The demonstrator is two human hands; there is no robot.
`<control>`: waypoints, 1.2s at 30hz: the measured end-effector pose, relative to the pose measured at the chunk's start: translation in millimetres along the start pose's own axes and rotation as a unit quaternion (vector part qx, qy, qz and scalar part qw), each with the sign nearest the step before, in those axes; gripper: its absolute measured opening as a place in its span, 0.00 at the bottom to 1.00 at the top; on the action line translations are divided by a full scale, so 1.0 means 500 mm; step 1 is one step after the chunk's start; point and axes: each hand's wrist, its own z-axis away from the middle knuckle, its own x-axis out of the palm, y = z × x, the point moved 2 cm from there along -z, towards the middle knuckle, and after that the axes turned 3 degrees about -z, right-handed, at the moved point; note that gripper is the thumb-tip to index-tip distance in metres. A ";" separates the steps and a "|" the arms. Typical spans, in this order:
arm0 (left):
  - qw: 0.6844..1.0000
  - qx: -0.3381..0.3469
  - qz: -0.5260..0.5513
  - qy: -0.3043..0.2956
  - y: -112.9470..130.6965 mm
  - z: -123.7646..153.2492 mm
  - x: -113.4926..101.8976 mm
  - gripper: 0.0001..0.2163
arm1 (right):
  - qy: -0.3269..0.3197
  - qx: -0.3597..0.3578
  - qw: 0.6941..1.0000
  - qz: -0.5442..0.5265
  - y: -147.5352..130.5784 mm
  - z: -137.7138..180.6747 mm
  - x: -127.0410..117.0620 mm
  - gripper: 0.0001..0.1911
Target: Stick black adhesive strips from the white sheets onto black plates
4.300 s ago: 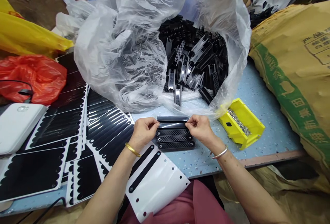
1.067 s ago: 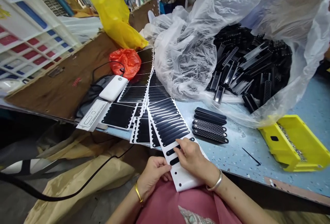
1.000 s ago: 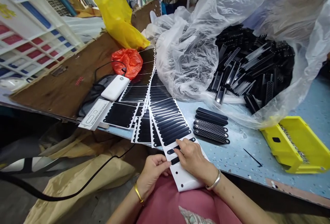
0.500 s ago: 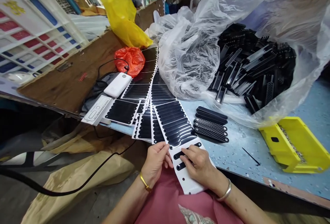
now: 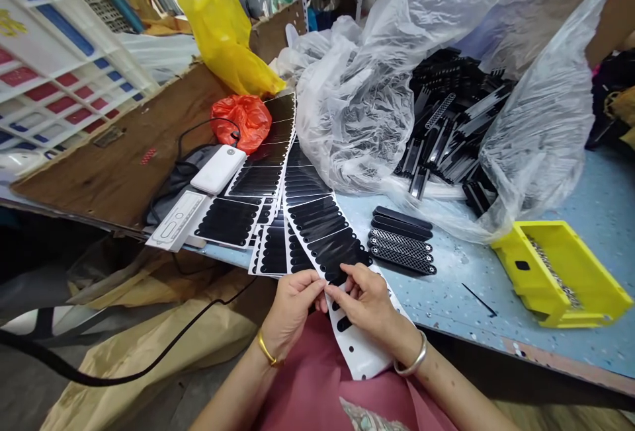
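Observation:
A long white backing sheet of black adhesive strips (image 5: pixel 342 246) runs from the worktable down to my lap. My left hand (image 5: pixel 297 295) pinches the sheet's left edge between thumb and fingers. Right beside it, my right hand (image 5: pixel 367 302) bends over the sheet, thumb and index finger drawn in near the left fingertips; whatever lies between them is hidden. Below the hands, a few black strips (image 5: pixel 343 322) remain on the bare white lower part. Several black bars (image 5: pixel 401 239), some with a mesh-patterned face, lie side by side to the right of the sheet.
More strip sheets (image 5: pixel 262 173) overlap on the left, beside a white power bank (image 5: pixel 218 168) and a red plastic bag (image 5: pixel 243 120). A clear plastic bag (image 5: pixel 357 120) holds many black bars. A yellow bin (image 5: pixel 590 285) with small metal parts and a thin black tool (image 5: pixel 479 299) are on the right.
My right hand has moved up and left along the sheet, from the lower strips to beside my left fingertips. My left hand still holds the edge. The view has shifted slightly.

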 end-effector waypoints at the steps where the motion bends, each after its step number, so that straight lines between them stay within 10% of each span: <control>1: 1.000 0.010 -0.017 -0.012 0.003 -0.001 0.000 0.11 | -0.003 0.020 1.000 -0.008 -0.001 -0.004 -0.001 0.17; 13: 0.991 0.090 -0.096 -0.024 0.016 -0.017 0.000 0.09 | -0.009 -0.004 1.000 -0.018 -0.042 -0.050 -0.048 0.16; 19: 0.991 0.084 0.042 0.099 0.044 -0.072 -0.057 0.08 | 0.081 0.159 0.955 -0.236 -0.005 -0.074 -0.110 0.14; 25: 0.954 0.173 0.089 0.227 0.136 -0.164 -0.151 0.06 | 0.128 0.199 0.890 -0.389 -0.004 -0.056 -0.200 0.12; 36: 0.859 0.446 0.053 0.246 0.348 -0.210 -0.221 0.05 | 0.164 0.156 0.924 -0.307 0.035 0.004 -0.254 0.17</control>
